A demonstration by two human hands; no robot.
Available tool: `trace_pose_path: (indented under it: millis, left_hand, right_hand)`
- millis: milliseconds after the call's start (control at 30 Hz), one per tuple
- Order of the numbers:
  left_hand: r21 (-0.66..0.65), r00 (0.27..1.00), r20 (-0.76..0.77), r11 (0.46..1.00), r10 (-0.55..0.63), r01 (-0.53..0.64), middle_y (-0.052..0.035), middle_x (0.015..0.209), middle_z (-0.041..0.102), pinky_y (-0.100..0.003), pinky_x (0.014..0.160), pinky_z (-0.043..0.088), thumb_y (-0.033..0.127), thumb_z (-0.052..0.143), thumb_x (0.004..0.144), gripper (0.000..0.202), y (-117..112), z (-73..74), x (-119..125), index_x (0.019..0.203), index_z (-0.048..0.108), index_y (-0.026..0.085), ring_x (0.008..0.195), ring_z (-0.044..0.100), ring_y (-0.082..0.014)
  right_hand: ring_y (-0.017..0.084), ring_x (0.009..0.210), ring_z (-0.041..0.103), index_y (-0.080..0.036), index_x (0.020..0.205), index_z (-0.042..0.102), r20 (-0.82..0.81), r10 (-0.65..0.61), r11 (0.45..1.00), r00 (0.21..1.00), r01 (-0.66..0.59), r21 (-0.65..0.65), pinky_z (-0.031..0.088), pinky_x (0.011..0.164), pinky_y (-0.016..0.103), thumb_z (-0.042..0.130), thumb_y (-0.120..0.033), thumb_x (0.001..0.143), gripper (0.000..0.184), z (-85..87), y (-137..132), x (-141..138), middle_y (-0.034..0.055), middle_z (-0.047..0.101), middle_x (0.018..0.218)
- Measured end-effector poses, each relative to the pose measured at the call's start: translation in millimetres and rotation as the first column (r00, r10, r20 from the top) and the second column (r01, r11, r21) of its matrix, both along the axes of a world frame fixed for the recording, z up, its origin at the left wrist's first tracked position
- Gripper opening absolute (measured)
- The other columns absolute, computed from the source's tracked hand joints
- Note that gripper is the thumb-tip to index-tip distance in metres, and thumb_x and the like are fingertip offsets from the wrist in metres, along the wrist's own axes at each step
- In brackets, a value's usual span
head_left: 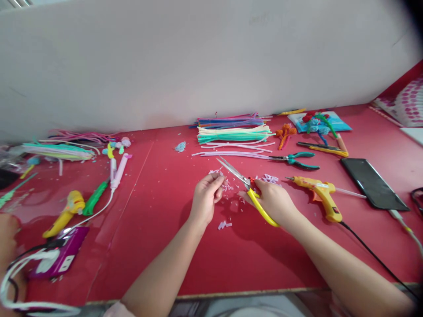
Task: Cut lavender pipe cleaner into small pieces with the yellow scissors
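Observation:
My right hand grips a pair of scissors with yellow handles. Their blades point up and left, slightly parted. To the left of the blades, my left hand is closed in a pinch; whatever lies between thumb and finger is too small to make out. Fine lavender clippings are scattered between both hands. Short lavender pieces lie below them on the red table, and a small lavender pile sits beyond my right hand.
Behind my hands are bundled pipe cleaners and teal-handled pliers. Rightward lie a yellow glue gun, a phone and pipe-cleaner flowers. Leftward are a purple power strip, a yellow tool and another person's arm.

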State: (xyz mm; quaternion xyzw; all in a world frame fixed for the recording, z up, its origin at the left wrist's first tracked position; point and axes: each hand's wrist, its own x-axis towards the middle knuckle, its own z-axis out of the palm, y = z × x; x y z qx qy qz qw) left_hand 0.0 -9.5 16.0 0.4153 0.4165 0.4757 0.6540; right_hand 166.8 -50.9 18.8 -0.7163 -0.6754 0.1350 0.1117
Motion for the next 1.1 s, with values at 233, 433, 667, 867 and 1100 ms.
trace_pose_path:
  millis: [233, 433, 667, 867, 1100]
  left_hand:
    - [-0.131, 0.941, -0.041, 0.935, -0.336, 0.329, 0.0003, 0.059, 0.050, -0.017, 0.036, 0.015, 0.034, 0.056, 0.068, 0.021, -8.1, 2.9, 6.7, 0.073, 0.055, 0.014, 0.039, 0.031, -0.0016]
    - [-0.156, 0.899, -0.091, 0.898, -0.428, 0.411, -0.0002, 0.058, 0.050, -0.017, 0.037, 0.018, 0.032, 0.058, 0.067, 0.022, -11.6, 5.1, 8.2, 0.076, 0.058, 0.012, 0.039, 0.031, -0.0020]
    - [0.066, 0.887, -0.365, 0.943, -0.283, 0.327, -0.0012, 0.064, 0.056, -0.020, 0.053, 0.036, 0.027, 0.059, 0.064, 0.013, -14.3, 4.2, 10.3, 0.069, 0.061, 0.015, 0.058, 0.048, -0.0098]
    - [0.017, 0.968, -0.225, 0.993, -0.109, 0.115, 0.0041, 0.050, 0.048, -0.017, 0.040, 0.027, 0.027, 0.061, 0.063, 0.013, -9.0, -2.0, 6.3, 0.071, 0.060, 0.016, 0.042, 0.037, -0.0043]
    - [0.002, 0.994, 0.009, 0.994, 0.107, -0.107, 0.0001, 0.061, 0.056, -0.016, 0.034, 0.014, 0.023, 0.061, 0.063, 0.016, 3.2, -2.4, -3.3, 0.076, 0.059, 0.014, 0.038, 0.029, -0.0007]
  right_hand:
    - [0.010, 0.055, 0.046, -0.017, 0.072, 0.049, -0.603, 0.036, 0.999, 0.797, -0.031, 0.019, 0.033, 0.050, 0.019, 0.042, -0.036, 0.072, 0.020, 6.2, 0.0, -6.3, -0.0016, 0.052, 0.061]
    - [0.008, 0.047, 0.043, -0.018, 0.070, 0.048, -0.753, -0.006, 0.999, 0.658, -0.029, -0.034, 0.035, 0.048, 0.019, 0.044, -0.031, 0.071, 0.014, 11.9, -3.7, -6.1, -0.0048, 0.046, 0.054]
    - [0.009, 0.051, 0.044, -0.017, 0.064, 0.046, -0.613, 0.017, 1.000, 0.790, -0.010, 0.014, 0.032, 0.047, 0.018, 0.043, -0.029, 0.069, 0.013, 2.3, -2.0, -6.6, -0.0033, 0.047, 0.055]
    - [0.011, 0.050, 0.046, -0.019, 0.065, 0.046, -0.261, 0.025, 0.998, 0.965, -0.011, 0.054, 0.025, 0.045, 0.019, 0.046, -0.042, 0.068, 0.023, 3.4, -0.1, -3.6, -0.0010, 0.051, 0.054]
    - [0.015, 0.054, 0.054, -0.020, 0.068, 0.044, 0.025, 0.038, 0.999, 0.999, -0.038, 0.017, 0.024, 0.047, 0.021, 0.041, -0.054, 0.070, 0.034, 0.0, -2.9, -5.8, 0.0019, 0.056, 0.059]
